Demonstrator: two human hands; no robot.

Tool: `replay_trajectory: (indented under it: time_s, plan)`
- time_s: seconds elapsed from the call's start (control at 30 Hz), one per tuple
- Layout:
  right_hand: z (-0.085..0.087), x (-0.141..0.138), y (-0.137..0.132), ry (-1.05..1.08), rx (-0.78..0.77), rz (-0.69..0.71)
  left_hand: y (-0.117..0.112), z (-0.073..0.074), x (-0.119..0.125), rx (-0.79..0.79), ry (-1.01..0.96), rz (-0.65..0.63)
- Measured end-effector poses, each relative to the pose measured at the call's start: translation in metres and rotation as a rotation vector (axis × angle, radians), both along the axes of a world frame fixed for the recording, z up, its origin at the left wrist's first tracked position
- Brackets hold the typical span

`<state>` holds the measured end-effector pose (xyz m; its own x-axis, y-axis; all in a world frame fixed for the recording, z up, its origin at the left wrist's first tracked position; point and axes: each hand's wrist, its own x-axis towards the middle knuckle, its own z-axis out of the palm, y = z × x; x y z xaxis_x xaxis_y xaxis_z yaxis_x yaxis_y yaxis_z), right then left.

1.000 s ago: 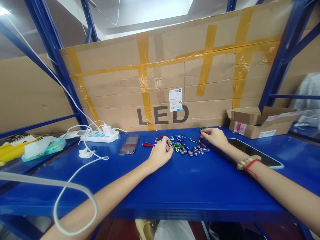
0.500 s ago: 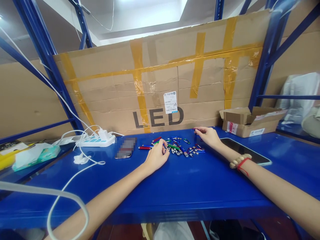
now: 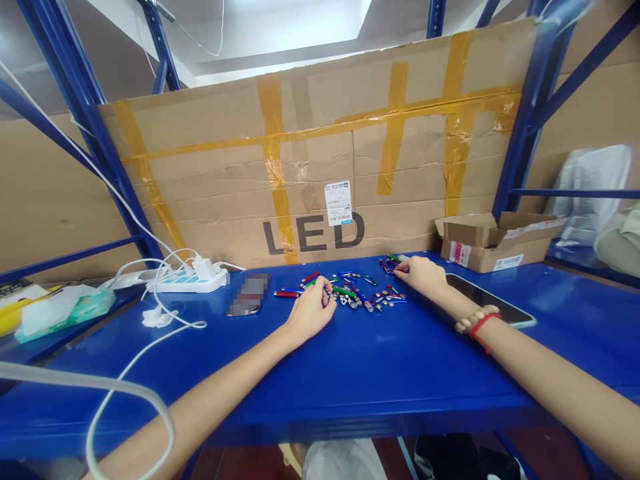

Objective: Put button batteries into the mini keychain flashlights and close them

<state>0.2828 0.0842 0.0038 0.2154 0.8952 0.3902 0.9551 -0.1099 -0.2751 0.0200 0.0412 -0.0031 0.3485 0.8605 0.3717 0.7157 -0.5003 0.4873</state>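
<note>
Close to the left side of a pile of small coloured metal pieces [image 3: 348,291] rests my left hand [image 3: 313,308]. Its fingers are curled in, and what they hold, if anything, is hidden. The pile mixes red, blue and green tubes, carabiner clips and small silver round parts. Red tubes [image 3: 287,294] lie just left of those fingers. My right hand [image 3: 423,276] is closed at the far right of the pile, its fingertips against a separate small group of blue and green pieces [image 3: 387,265]. Whatever is pinched there is too small to make out.
A phone [image 3: 250,293] lies left of the pile, near a white power strip [image 3: 193,280] with looping cables. Under my right forearm is a dark tablet-like device [image 3: 493,301]. An open cardboard box [image 3: 495,243] stands back right, before a tall cardboard sheet [image 3: 225,193].
My right hand has shifted slightly right and lower, uncovering green and blue pieces by its fingertips. The left hand stays by the pile. The view has swung slightly.
</note>
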Motion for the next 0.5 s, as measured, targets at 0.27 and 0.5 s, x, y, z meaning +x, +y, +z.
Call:
replay_trajectory:
  time_s: [0.27, 0.5]
  plan:
    - [0.005, 0.005, -0.004, 0.095, 0.067, -0.028, 0.0, 0.0, 0.0, 0.007, 0.001, -0.002]
    - [0.005, -0.014, -0.005, 0.55, 0.203, 0.194, 0.004, 0.0, -0.002, 0.06, 0.066, 0.004]
